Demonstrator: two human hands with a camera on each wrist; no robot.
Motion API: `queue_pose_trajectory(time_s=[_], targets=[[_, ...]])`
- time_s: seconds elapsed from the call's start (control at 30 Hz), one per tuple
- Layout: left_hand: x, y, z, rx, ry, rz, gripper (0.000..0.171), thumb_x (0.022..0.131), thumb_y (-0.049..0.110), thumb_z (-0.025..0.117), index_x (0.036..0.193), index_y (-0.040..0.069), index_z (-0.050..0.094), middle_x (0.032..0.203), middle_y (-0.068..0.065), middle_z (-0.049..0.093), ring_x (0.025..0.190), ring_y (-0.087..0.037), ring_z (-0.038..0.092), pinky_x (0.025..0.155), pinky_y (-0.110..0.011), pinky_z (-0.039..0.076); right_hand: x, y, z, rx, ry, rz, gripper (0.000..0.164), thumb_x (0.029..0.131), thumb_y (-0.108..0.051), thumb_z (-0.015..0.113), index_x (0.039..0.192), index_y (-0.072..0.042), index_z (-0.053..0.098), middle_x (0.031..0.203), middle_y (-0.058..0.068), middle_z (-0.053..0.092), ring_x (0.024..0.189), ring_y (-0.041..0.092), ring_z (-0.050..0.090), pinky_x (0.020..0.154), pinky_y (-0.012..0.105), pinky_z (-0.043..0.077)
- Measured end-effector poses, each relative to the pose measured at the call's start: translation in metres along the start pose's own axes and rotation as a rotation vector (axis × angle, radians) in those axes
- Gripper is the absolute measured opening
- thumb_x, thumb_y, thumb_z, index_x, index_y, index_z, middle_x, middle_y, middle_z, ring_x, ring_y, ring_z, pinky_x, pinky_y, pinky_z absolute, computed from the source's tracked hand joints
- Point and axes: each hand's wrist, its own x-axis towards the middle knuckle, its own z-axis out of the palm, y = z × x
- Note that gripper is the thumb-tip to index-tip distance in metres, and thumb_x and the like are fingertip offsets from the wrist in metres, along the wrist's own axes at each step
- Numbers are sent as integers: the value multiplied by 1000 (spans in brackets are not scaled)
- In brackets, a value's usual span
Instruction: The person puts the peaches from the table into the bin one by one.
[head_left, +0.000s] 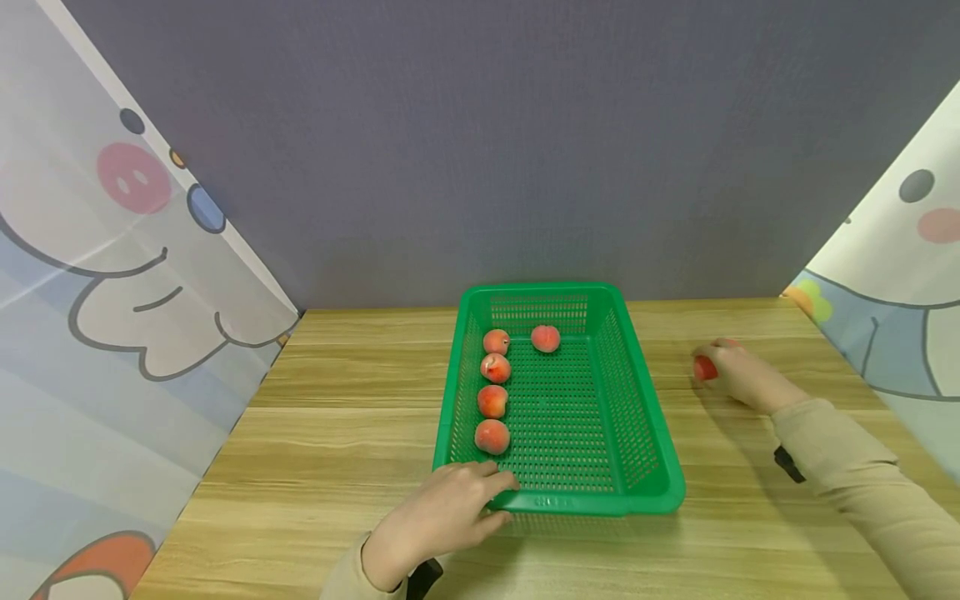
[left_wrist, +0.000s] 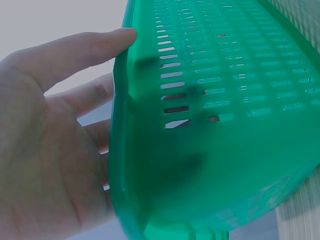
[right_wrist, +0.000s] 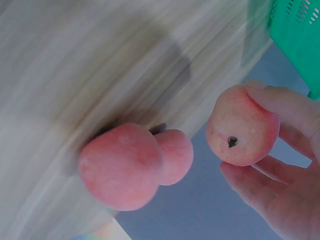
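Observation:
A green plastic basket [head_left: 645, 504] with slotted walls stands on the wooden table. My left hand [head_left: 450, 510] grips its near left corner, thumb [left_wrist: 107, 44] outside the rim [left_wrist: 119, 125] and the other fingers over it. Inside, several peaches [head_left: 492, 402] line the left wall, and a single peach [head_left: 545, 338] sits near the far end. To the right of the basket, my right hand [head_left: 738, 375] holds a peach [right_wrist: 240, 127] between thumb and fingers, its dark stem hollow showing. Beside that hand a larger-looking peach [right_wrist: 120, 167] and another peach [right_wrist: 175, 156] rest on the table, mostly hidden in the head view.
Bare wooden tabletop [head_left: 337, 417] extends left of the basket. A dark grey panel [head_left: 480, 150] rises behind the table's far edge. Cartoon-printed sheets hang at the left [head_left: 97, 275] and right [head_left: 922, 275].

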Motion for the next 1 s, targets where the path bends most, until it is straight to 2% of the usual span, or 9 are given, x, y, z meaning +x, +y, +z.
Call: queue_pose_trajectory(time_s=[0.17,0.3,0.43,0.73,0.9,1.0], targets=[[0,0,0,3,1,1,20,78,24,66,96,17,61,80,9,57,69,0,52,59,-16,42,2,-2,-5,25,-26,43,43,71,-11,71,105,10,54,91,25,53,78,38,55,67,48,45],[0,0,1,3,6,7,20,78,24,66,96,17,61,80,9,57,69,1,52,59,-15,42,3,-4,-9,21,-39,52,44,70,-5,71,107,11,54,93,26,53,82,41,54,69,49,45],[0,-1,1,1,8,8,20,78,24,67,96,17,61,80,8,57,69,1,52,59,-15,42,5,-6,-13,16,-17,30,43,67,-2,72,105,11,54,90,25,53,79,38,54,66,47,45],[-1,-2,3,19,35,28,21,77,24,67,96,17,61,80,9,57,68,2,52,58,-14,41,9,-12,-25,2,0,5,38,66,9,65,102,11,55,88,24,52,76,34,54,64,45,46],[-1,-1,3,12,26,24,21,77,24,67,96,16,61,80,8,58,69,1,52,58,-14,41,15,-14,-32,-13,45,-52,38,62,11,66,99,13,56,85,25,52,75,36,55,64,46,46],[-1,-1,2,3,15,15,21,78,24,67,96,16,61,81,8,58,69,1,51,58,-14,41,20,-16,-36,-25,40,-55,40,62,11,68,100,12,55,88,29,53,78,42,54,67,49,45]])
